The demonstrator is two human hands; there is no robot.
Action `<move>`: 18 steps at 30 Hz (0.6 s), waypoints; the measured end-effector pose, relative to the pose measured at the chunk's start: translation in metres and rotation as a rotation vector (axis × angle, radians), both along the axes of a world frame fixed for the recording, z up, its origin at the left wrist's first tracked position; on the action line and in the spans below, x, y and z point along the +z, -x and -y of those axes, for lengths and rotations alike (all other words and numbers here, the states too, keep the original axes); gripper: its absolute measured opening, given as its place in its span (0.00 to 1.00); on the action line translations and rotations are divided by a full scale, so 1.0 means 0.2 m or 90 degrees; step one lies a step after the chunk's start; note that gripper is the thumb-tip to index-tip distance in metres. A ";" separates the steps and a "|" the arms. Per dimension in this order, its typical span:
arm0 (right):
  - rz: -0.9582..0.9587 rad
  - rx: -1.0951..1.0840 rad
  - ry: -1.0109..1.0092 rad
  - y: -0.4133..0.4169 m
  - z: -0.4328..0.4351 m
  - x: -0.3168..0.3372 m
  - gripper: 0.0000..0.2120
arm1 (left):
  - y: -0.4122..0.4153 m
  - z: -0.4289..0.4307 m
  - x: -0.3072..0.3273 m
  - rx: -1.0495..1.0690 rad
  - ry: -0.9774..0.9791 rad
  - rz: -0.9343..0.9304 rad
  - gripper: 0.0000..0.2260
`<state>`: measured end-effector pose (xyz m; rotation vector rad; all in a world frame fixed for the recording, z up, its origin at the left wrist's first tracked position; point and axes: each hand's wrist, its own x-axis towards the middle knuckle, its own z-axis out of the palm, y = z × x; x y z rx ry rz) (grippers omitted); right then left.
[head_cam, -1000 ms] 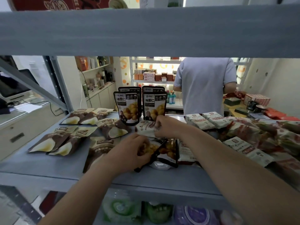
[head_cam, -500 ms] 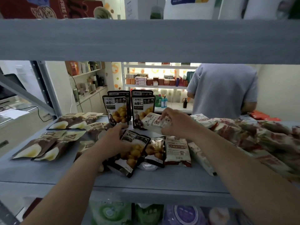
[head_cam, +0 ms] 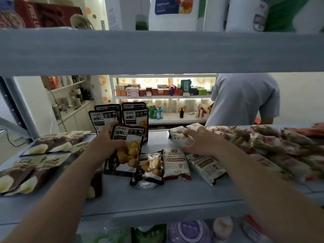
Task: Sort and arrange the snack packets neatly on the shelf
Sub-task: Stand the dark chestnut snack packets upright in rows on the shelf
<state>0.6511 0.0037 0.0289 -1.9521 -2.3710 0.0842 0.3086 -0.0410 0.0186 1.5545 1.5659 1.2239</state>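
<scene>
The left hand (head_cam: 108, 142) now grasps a dark chestnut packet (head_cam: 128, 146) by its left edge and holds it almost upright in the middle of the frame. The packet is just in front of the standing dark packets (head_cam: 135, 116) at the back of the shelf (head_cam: 175, 199). One second ago this hand was lower, over the packets that lie flat in the middle. Half a second ago the same packet was in its grip but tilted and close to the shelf surface. So the packet has been lifted and turned to face forward, and I judge it is meant to join the standing row.

The right hand (head_cam: 198, 141) has moved from the centre to the right. It lies over a white packet (head_cam: 177, 135) at the left end of the flowered packets (head_cam: 263, 142). Its fingers look spread on top, with the thumb low. I cannot tell whether it still pinches the packet or has released it.

One dark packet (head_cam: 150, 165) and two white packets (head_cam: 175, 162) lie flat in the lower centre, and brown packets (head_cam: 35, 149) lie at the left. In my judgement the sorting is only partly done: each kind is going to its own group, but several packets wait.
</scene>
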 end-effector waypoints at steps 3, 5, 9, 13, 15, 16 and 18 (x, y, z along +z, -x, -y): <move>0.007 0.017 -0.041 0.05 0.00 -0.01 0.37 | 0.01 -0.01 0.03 0.034 -0.030 -0.017 0.33; 0.012 0.027 -0.061 0.08 0.00 -0.01 0.33 | 0.03 -0.01 0.05 0.034 -0.030 -0.033 0.29; 0.035 0.057 -0.096 0.17 0.01 0.02 0.32 | 0.07 -0.03 0.09 0.014 -0.062 -0.087 0.12; 0.033 0.121 -0.170 0.28 0.02 0.05 0.24 | 0.13 -0.02 0.11 0.022 -0.088 -0.110 0.13; 0.043 0.142 -0.174 0.34 0.01 0.06 0.23 | 0.14 -0.01 0.12 0.026 -0.115 -0.115 0.14; 0.035 0.154 -0.180 0.37 0.01 0.07 0.22 | 0.14 -0.01 0.12 0.027 -0.120 -0.117 0.14; 0.002 0.181 -0.185 0.42 0.00 0.07 0.20 | 0.15 -0.02 0.11 0.037 -0.119 -0.126 0.14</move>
